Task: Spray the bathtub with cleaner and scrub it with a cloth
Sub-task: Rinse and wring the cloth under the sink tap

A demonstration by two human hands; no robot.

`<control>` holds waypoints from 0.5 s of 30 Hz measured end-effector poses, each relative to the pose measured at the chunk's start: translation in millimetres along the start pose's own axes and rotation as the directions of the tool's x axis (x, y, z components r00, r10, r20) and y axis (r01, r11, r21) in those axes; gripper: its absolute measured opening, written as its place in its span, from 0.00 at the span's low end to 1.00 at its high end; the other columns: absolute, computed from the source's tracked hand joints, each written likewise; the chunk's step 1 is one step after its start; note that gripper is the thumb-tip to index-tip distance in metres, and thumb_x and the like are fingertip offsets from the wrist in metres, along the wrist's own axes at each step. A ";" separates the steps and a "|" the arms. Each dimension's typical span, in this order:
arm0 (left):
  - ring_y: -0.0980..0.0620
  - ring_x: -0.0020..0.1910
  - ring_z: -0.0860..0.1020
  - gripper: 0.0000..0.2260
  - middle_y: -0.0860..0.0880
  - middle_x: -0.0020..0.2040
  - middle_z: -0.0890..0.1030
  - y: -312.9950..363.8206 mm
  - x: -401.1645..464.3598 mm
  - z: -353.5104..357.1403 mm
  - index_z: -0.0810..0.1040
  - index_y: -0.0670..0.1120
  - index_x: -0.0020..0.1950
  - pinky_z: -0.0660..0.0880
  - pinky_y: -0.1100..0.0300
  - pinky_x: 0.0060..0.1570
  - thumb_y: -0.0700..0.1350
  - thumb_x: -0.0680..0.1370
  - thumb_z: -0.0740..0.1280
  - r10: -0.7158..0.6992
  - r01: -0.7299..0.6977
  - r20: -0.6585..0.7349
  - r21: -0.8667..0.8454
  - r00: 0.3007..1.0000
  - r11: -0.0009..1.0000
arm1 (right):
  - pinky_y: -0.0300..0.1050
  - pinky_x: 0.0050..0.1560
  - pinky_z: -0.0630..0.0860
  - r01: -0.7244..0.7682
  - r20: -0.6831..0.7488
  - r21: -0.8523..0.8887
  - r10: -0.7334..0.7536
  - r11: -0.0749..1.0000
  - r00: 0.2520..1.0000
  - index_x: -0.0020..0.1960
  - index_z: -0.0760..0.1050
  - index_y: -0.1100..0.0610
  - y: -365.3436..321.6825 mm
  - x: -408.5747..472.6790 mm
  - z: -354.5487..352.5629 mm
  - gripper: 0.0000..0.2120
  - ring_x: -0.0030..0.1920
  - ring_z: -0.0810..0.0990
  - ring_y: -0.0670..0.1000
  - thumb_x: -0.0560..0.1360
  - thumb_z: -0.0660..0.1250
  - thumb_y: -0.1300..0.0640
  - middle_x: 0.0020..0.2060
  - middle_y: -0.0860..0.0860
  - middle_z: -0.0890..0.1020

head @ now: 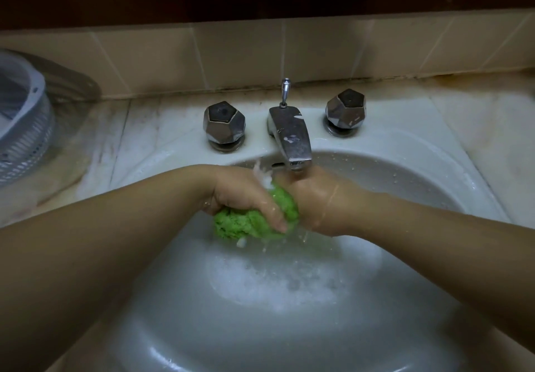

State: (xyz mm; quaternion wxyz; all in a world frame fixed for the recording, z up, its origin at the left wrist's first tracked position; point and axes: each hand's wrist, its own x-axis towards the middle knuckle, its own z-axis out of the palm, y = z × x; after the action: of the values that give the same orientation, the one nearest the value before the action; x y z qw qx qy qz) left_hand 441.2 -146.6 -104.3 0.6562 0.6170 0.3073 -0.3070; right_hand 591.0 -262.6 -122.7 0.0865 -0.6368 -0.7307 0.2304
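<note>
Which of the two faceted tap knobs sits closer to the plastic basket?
The left knob: it stands on the basket's side of the spout. The right knob lies beyond the spout, farther away.

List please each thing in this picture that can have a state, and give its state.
Tap: running, water falls onto the cloth.
Cloth: green, wet, bunched between both hands.
Left hand: grips the cloth.
Right hand: wet, holds the cloth.
Sink: wet, foamy water at the bottom.
Basket: on the counter at left.
</note>
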 end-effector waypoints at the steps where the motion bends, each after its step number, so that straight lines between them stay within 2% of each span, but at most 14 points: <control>1: 0.45 0.40 0.84 0.10 0.38 0.46 0.85 -0.6 2.2 1.9 0.85 0.42 0.48 0.82 0.56 0.38 0.35 0.68 0.77 0.011 -0.011 0.000 -0.015 1.000 1.000 | 0.52 0.48 0.81 -0.063 0.036 0.027 0.062 0.998 0.997 0.54 0.74 0.44 0.7 0.9 -3.1 0.12 0.48 0.80 0.53 0.73 0.69 0.42 0.50 0.48 0.80; 3: 0.43 0.42 0.84 0.13 0.34 0.49 0.84 -2.5 5.4 5.0 0.83 0.36 0.54 0.83 0.54 0.41 0.32 0.70 0.74 0.018 -0.019 -0.035 -0.043 0.999 0.999 | 0.49 0.45 0.80 -0.084 0.101 -0.010 0.085 0.996 0.991 0.53 0.73 0.43 7.1 -1.2 -5.3 0.08 0.46 0.80 0.53 0.75 0.68 0.45 0.47 0.46 0.79; 4: 0.43 0.41 0.85 0.13 0.35 0.48 0.85 -3.7 5.6 6.4 0.82 0.36 0.56 0.83 0.54 0.41 0.31 0.72 0.74 0.024 -0.025 -0.067 -0.027 0.997 0.999 | 0.48 0.44 0.79 -0.089 0.138 -0.023 0.091 0.996 0.986 0.53 0.74 0.45 7.4 -4.6 -7.7 0.07 0.46 0.80 0.54 0.77 0.68 0.47 0.47 0.47 0.79; 6: 0.46 0.41 0.86 0.12 0.42 0.46 0.86 -4.9 4.8 8.0 0.83 0.41 0.55 0.83 0.54 0.41 0.34 0.73 0.76 0.081 -0.069 -0.116 0.099 0.990 0.993 | 0.48 0.45 0.78 -0.076 0.190 0.000 0.075 0.997 0.979 0.52 0.76 0.47 5.6 -12.3 -12.8 0.05 0.45 0.80 0.53 0.79 0.67 0.47 0.46 0.47 0.81; 8: 0.48 0.42 0.86 0.13 0.48 0.44 0.87 -3.6 2.0 11.1 0.84 0.46 0.50 0.82 0.55 0.42 0.44 0.69 0.82 0.173 -0.115 -0.151 0.331 0.973 0.937 | 0.48 0.44 0.79 -0.093 0.234 0.066 0.075 0.993 0.969 0.42 0.75 0.47 4.0 -15.9 -16.9 0.08 0.41 0.79 0.50 0.80 0.67 0.48 0.40 0.47 0.80; 10: 0.54 0.37 0.84 0.16 0.54 0.38 0.85 -1.7 1.4 17.8 0.83 0.47 0.44 0.81 0.58 0.38 0.54 0.66 0.83 0.253 -0.069 -0.221 0.610 0.942 0.789 | 0.46 0.41 0.77 -0.103 0.273 0.094 0.074 0.990 0.959 0.35 0.72 0.46 -1.1 -15.2 -21.4 0.13 0.36 0.77 0.49 0.77 0.69 0.47 0.34 0.46 0.78; 12: 0.53 0.40 0.82 0.14 0.54 0.40 0.83 1.3 3.8 23.8 0.82 0.49 0.47 0.78 0.58 0.40 0.57 0.70 0.78 0.406 0.008 -0.262 0.848 0.875 0.529 | 0.48 0.43 0.79 -0.150 0.281 0.162 0.100 0.975 0.954 0.38 0.75 0.43 -3.9 -12.0 -24.9 0.07 0.38 0.79 0.49 0.69 0.68 0.42 0.37 0.46 0.80; 13: 0.50 0.43 0.81 0.14 0.53 0.44 0.83 3.0 5.1 24.8 0.81 0.52 0.51 0.78 0.57 0.42 0.59 0.72 0.73 0.476 0.050 -0.255 0.915 0.841 0.401 | 0.49 0.43 0.80 -0.194 0.270 0.210 0.134 0.958 0.953 0.40 0.76 0.39 -2.7 -10.1 -25.6 0.06 0.40 0.81 0.50 0.65 0.70 0.42 0.40 0.46 0.82; 14: 0.49 0.45 0.80 0.15 0.53 0.48 0.82 3.1 6.6 24.0 0.79 0.56 0.55 0.78 0.55 0.43 0.62 0.73 0.67 0.529 0.074 -0.243 0.945 0.813 0.320 | 0.49 0.41 0.80 -0.242 0.256 0.277 0.172 0.930 0.951 0.40 0.76 0.35 -1.9 -9.6 -27.3 0.08 0.39 0.81 0.51 0.65 0.73 0.46 0.39 0.46 0.82; 15: 0.48 0.45 0.80 0.17 0.53 0.49 0.81 4.7 4.9 23.5 0.77 0.58 0.57 0.79 0.54 0.43 0.64 0.73 0.62 0.557 0.092 -0.267 0.943 0.786 0.321 | 0.48 0.35 0.78 -0.285 0.250 0.339 0.206 0.896 0.946 0.38 0.76 0.32 -0.4 -7.8 -27.6 0.14 0.34 0.79 0.51 0.67 0.75 0.51 0.34 0.45 0.81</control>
State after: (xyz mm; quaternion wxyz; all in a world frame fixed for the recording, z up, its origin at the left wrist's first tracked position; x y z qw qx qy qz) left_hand 448.5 -170.0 -104.0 0.1099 0.9733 0.1559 -0.1274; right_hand 603.6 -264.0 -96.9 0.0985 -0.6688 -0.5921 0.4386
